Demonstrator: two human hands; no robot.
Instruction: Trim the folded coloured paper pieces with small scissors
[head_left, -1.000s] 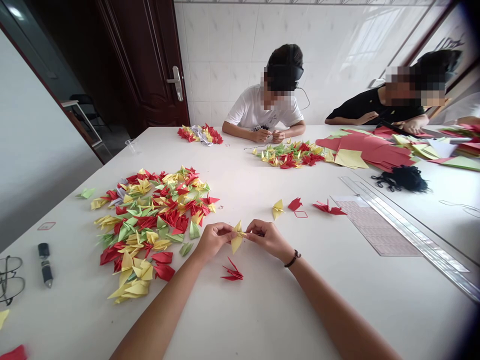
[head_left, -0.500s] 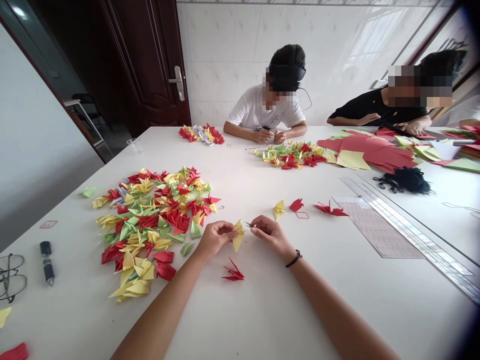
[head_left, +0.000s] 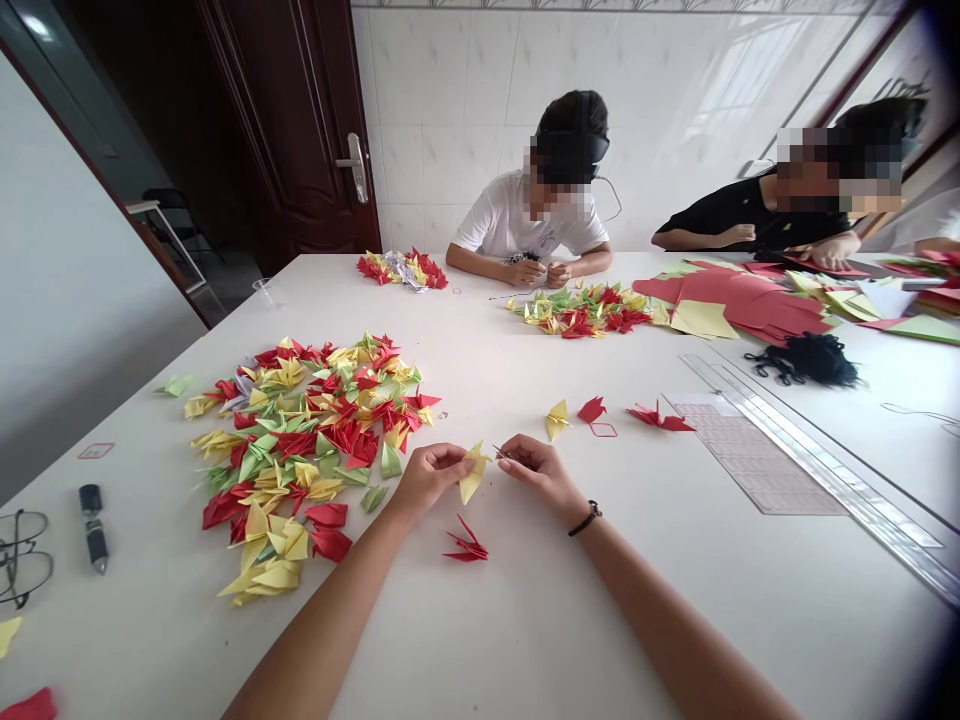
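Between the thumb and fingers of my left hand is a yellow paper crane, held up above the table. My right hand is closed in a pinch on a thin, dark pointed tool, whose tip points at the crane across a small gap. Most of the tool is hidden by my fingers, so its kind is unclear. Just below my hands lies a red paper crane. Beyond my right hand are a yellow folded crane, a red folded piece and another red crane.
A large heap of paper cranes lies left of my hands. Rulers, a gridded sheet and black thread are at right. A pen and glasses lie far left. Two people work across the table.
The yellow crane has tilted slightly in my left hand. The tool in my right hand has shifted a little, its tip still close to the crane.
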